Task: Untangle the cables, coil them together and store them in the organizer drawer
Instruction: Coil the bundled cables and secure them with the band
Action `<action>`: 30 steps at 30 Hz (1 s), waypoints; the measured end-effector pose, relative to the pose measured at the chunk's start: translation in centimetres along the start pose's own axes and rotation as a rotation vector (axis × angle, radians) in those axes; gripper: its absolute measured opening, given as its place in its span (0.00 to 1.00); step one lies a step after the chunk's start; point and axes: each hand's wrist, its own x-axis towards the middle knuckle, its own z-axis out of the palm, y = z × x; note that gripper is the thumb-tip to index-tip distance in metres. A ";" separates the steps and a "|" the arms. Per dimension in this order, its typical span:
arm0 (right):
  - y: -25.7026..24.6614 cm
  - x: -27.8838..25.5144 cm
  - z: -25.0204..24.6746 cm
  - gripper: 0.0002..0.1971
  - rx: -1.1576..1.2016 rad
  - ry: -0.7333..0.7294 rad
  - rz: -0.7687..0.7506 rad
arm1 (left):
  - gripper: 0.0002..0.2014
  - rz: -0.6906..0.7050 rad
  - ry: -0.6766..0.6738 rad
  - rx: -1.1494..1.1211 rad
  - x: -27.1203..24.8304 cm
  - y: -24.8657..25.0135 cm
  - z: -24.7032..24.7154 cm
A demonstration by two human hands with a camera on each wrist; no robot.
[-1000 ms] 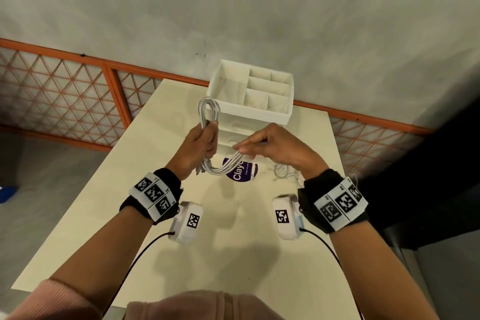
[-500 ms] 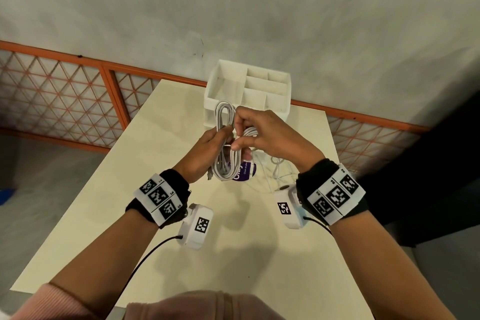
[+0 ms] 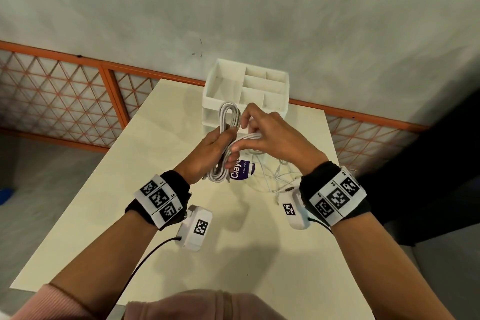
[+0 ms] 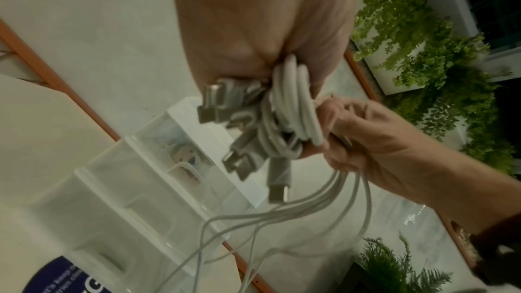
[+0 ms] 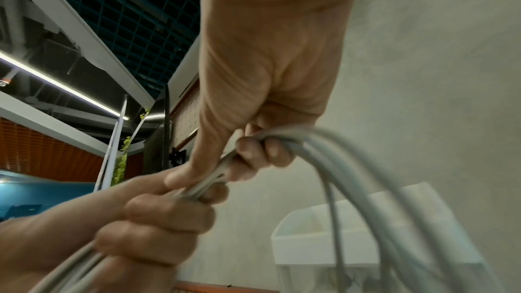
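My left hand grips a coil of white cables held upright above the table, its loops sticking out above and below the fist. In the left wrist view several grey plugs stick out of the coil. My right hand pinches the loose strands beside the left hand; in the right wrist view its thumb and fingers close on the strands. The slack trails down to the table. The white organizer with drawers stands just behind the hands.
A purple round label lies on the cream table under the hands. An orange lattice railing and a grey wall run behind the table. In the left wrist view, green plants stand off to the side.
The coil has turned upright and moved closer to the organizer. My right hand has brought the loose strands across to the left hand, and both hands have shifted slightly right.
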 end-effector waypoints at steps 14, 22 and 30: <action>-0.8 -0.1 -0.4 0.20 -0.068 0.035 -0.004 | 0.27 -0.113 -0.082 0.226 -0.6 -1.3 0.6; -0.8 0.7 -0.6 0.14 0.041 0.196 0.099 | 0.34 -0.109 -0.183 0.188 -1.8 -0.5 2.0; 1.2 1.2 -0.8 0.34 -0.132 0.215 0.206 | 0.19 -0.084 -0.108 0.165 -1.7 -0.2 1.0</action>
